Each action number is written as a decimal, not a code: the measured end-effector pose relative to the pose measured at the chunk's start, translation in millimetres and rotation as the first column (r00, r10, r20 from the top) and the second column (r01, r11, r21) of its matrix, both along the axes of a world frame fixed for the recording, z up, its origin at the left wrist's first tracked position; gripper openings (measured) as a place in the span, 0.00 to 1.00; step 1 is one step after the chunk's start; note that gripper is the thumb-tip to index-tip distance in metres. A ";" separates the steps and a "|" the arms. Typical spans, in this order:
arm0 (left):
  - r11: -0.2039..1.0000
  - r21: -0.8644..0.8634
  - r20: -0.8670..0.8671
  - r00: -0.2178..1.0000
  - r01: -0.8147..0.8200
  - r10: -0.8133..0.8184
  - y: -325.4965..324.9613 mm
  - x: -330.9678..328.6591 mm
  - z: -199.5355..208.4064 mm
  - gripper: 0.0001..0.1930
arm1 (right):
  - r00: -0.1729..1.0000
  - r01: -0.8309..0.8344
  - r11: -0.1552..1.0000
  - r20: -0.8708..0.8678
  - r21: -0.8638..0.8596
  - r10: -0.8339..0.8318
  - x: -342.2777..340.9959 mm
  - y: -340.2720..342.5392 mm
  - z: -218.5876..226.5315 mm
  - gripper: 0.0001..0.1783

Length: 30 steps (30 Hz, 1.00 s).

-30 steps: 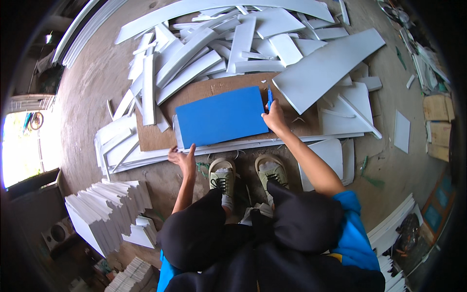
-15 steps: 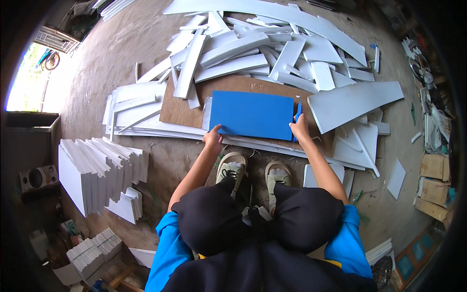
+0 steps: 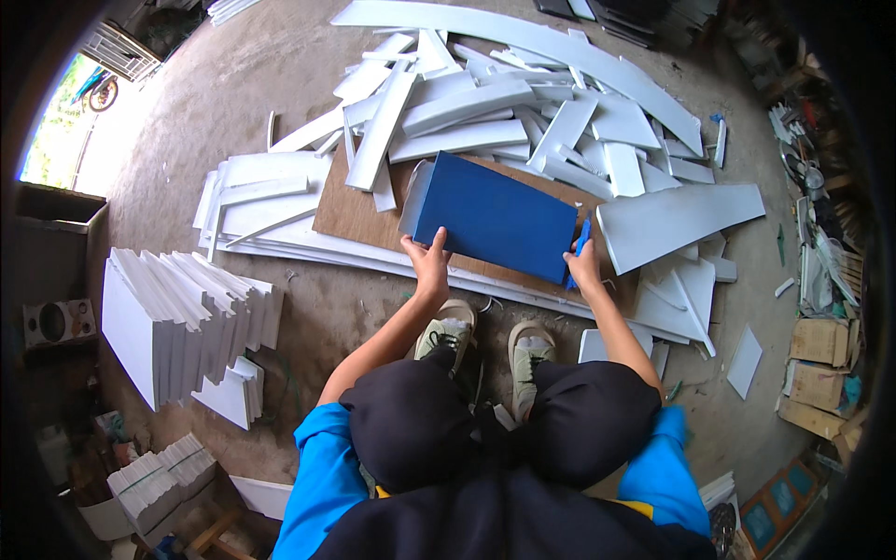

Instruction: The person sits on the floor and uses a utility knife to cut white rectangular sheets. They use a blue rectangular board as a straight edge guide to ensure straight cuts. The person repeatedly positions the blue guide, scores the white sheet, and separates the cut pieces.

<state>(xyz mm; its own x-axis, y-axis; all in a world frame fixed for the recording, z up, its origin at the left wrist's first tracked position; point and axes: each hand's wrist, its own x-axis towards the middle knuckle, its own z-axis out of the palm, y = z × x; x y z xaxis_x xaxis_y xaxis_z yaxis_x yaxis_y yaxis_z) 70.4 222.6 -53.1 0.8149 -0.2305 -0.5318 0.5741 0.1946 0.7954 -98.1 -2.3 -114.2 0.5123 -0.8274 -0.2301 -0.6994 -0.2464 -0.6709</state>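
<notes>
A: What was the biggest thing there?

B: Easily the heap of white offcuts (image 3: 467, 110). Closer in, flat white sheets (image 3: 280, 166) lay with a brown board (image 3: 353, 220) on top.

A: And the blue panel (image 3: 499, 215)?

B: Over the board, at a slant, with a whitish piece (image 3: 413, 202) poking out past its left end.

A: Hands?

B: Apart. The left hand (image 3: 429, 267) gripped the panel's near left edge; the right hand (image 3: 585, 268) had its right end plus a slim blue tool (image 3: 584, 237).
</notes>
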 end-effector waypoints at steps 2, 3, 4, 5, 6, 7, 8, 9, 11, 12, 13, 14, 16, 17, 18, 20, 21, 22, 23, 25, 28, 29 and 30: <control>0.997 0.074 0.248 0.968 0.015 -0.033 -15.4 17.6 20.1 0.29 | 0.993 0.046 0.999 0.111 -0.017 -0.044 -12.6 -13.6 -15.2 0.13; 0.995 0.012 0.353 0.930 0.101 -0.099 -27.6 31.8 37.2 0.27 | 0.973 0.116 0.987 0.213 -0.114 -0.090 -26.6 -27.4 -27.6 0.11; 0.988 -0.046 0.565 0.820 0.147 -0.096 -25.3 53.8 58.1 0.26 | 0.956 0.148 0.981 0.236 0.128 -0.175 -13.0 -17.7 -8.7 0.10; 0.975 -0.031 0.655 0.742 0.219 -0.146 -19.2 77.4 78.3 0.24 | 0.939 0.160 0.916 0.231 0.367 -0.256 2.3 -2.5 30.0 0.10; 0.934 0.015 0.695 0.668 0.358 -0.267 -22.9 96.7 97.1 0.24 | 0.928 0.146 0.882 0.246 0.448 -0.279 1.6 0.0 51.9 0.11; 0.864 0.230 0.693 0.548 0.448 -0.469 -42.4 92.6 134.8 0.24 | 0.911 0.145 0.897 0.296 0.417 -0.285 -17.1 -13.3 54.0 0.11; 0.796 0.437 0.724 0.362 0.420 -0.588 -51.9 99.6 147.7 0.25 | 0.906 0.127 0.894 0.317 0.429 -0.281 -18.9 -13.0 64.0 0.12; 0.707 0.623 0.697 0.171 0.335 -0.696 -61.2 108.0 156.2 0.25 | 0.901 0.101 0.890 0.339 0.444 -0.271 -18.5 -11.8 76.0 0.12; 0.514 0.787 0.561 -0.049 0.341 -0.826 -83.4 116.0 142.1 0.28 | 0.893 0.070 0.905 0.377 0.420 -0.244 -15.2 -7.3 91.7 0.13; 0.521 0.790 0.595 -0.202 0.322 -0.778 -97.5 104.3 136.7 0.31 | 0.890 0.073 0.911 0.386 0.407 -0.244 -18.9 -6.6 93.1 0.13; 0.295 0.882 0.376 -0.171 0.368 -0.911 -110.7 93.1 131.6 0.30 | 0.902 0.069 0.938 0.380 0.340 -0.205 -22.2 -7.9 91.8 0.14; 0.184 0.905 0.286 -0.230 0.383 -0.930 -123.7 85.3 128.0 0.30 | 0.914 0.065 0.960 0.370 0.273 -0.167 -25.1 -10.2 90.5 0.14; 0.028 0.906 0.163 -0.287 0.423 -0.944 -143.2 76.4 110.5 0.30 | 0.923 0.037 0.975 0.368 0.217 -0.117 -31.1 -8.9 83.4 0.16; -0.011 0.892 0.137 -0.294 0.452 -0.946 -152.9 75.2 96.1 0.30 | 0.932 0.057 0.968 0.335 0.245 -0.140 -34.1 -11.4 78.1 0.17; -0.055 0.873 0.110 -0.305 0.485 -0.946 -162.2 72.6 78.7 0.31 | 0.941 0.084 0.958 0.295 0.276 -0.167 -40.1 -12.7 72.1 0.17; -0.066 0.891 0.106 -0.348 0.448 -0.932 -175.5 72.5 43.9 0.30 | 0.948 0.148 0.917 0.212 0.370 -0.239 -42.5 -11.5 60.2 0.23; -0.074 0.898 0.103 -0.371 0.434 -0.923 -180.6 72.3 29.7 0.30 | 0.937 0.157 0.932 0.251 0.326 -0.245 -41.8 -8.2 55.8 0.26; -0.104 0.895 0.084 -0.394 0.433 -0.915 -186.1 69.9 19.8 0.31 | 0.948 0.157 0.933 0.214 0.325 -0.234 -42.7 -8.1 50.3 0.27; -0.116 0.897 0.069 -0.393 0.427 -0.917 -191.2 70.8 11.3 0.31 | 0.959 0.155 0.933 0.178 0.324 -0.221 -41.5 -8.3 45.4 0.28; -0.130 0.896 0.038 -0.364 0.424 -0.931 -192.0 75.3 0.5 0.30 | 0.968 0.162 0.912 0.119 0.377 -0.221 -32.3 -4.6 51.0 0.29; -0.080 0.897 0.079 -0.337 0.435 -0.938 -192.9 77.2 -13.3 0.31 | 0.983 0.118 0.914 0.086 0.389 -0.164 -23.0 -6.9 51.3 0.28; -0.045 0.910 0.104 -0.333 0.411 -0.937 -191.1 77.3 -19.0 0.31 | 0.984 0.109 0.930 0.097 0.351 -0.152 -22.6 -7.5 46.0 0.27; -0.073 0.896 0.081 -0.324 0.437 -0.943 -194.5 74.9 -14.7 0.32 | 0.983 0.106 0.945 0.109 0.309 -0.146 -21.8 -9.0 40.1 0.27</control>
<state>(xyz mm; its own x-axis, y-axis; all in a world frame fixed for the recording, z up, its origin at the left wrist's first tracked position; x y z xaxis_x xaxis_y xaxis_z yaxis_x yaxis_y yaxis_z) 145.3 28.1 -67.8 0.0818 -0.9244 -0.3727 -0.7680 -0.2967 0.5676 -119.9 -11.2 -74.1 0.4502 -0.7894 -0.4174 -0.6143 0.0654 -0.7864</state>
